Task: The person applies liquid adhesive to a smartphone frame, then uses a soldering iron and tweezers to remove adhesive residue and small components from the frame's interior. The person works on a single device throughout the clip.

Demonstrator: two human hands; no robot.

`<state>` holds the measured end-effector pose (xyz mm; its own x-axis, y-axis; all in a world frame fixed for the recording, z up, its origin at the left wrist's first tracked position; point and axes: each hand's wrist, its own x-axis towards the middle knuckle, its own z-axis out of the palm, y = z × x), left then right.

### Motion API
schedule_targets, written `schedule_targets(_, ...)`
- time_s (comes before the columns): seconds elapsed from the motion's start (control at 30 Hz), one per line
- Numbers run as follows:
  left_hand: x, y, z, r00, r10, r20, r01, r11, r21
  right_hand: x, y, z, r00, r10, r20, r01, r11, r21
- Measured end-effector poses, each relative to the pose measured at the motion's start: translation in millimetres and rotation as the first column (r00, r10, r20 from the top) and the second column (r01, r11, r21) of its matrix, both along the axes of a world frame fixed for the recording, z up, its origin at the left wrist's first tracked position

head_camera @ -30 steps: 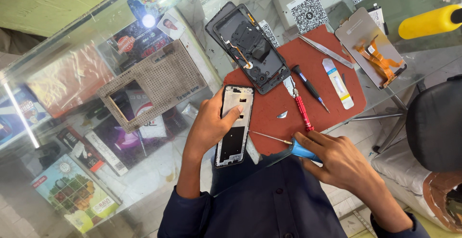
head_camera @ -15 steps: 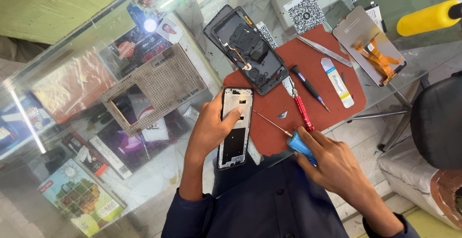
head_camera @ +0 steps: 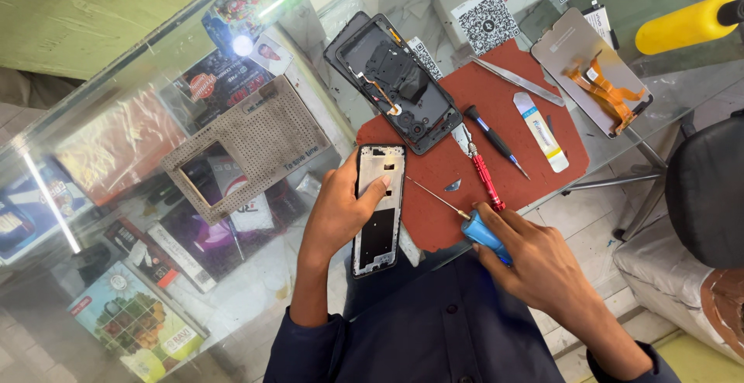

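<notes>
The left hand (head_camera: 341, 212) pinches the grey, rectangular, stripped phone frame (head_camera: 378, 209) at the glass counter (head_camera: 256, 290)'s near edge, nine o'clock of the red rubber mat (head_camera: 480, 151); overhanging, the frame could slip off. The right hand (head_camera: 535, 263), grip closed around a blue-handled thin-shaft screwdriver (head_camera: 465, 220), could gouge it. Screws are too small to make out.

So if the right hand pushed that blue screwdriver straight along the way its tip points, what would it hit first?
Probably the phone frame held by the left hand. The right hand aims the blue screwdriver up-left across the red mat. Its tip is near the frame's edge, though its height is unclear.
</notes>
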<state>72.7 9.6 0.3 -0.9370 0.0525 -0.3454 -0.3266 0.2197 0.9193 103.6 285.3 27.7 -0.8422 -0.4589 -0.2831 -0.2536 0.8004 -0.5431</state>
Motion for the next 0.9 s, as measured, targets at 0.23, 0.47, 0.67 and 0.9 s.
schedule_targets(0.23,1.3,6.7,4.8,1.000,0.011,-0.016,-0.011,1.000,-0.021,-0.5,-2.0,0.6,1.000,0.006,-0.019,-0.006,1.000,-0.005)
schedule_targets(0.47,2.0,5.8,5.5,1.000,-0.009,0.012,0.009,1.000,0.005,-0.4,-3.0,-0.1,0.999,-0.007,0.033,0.006,0.999,0.050)
schedule_targets(0.67,2.6,3.6,5.7,1.000,-0.022,0.010,0.022,1.000,-0.021,1.9,0.8,0.8,1.000,0.004,-0.024,-0.004,1.000,-0.014)
schedule_targets(0.9,2.7,4.7,8.3,0.997,-0.025,0.069,0.028,0.999,-0.033,0.3,2.0,-3.0,1.000,0.027,0.006,-0.027,0.999,0.036)
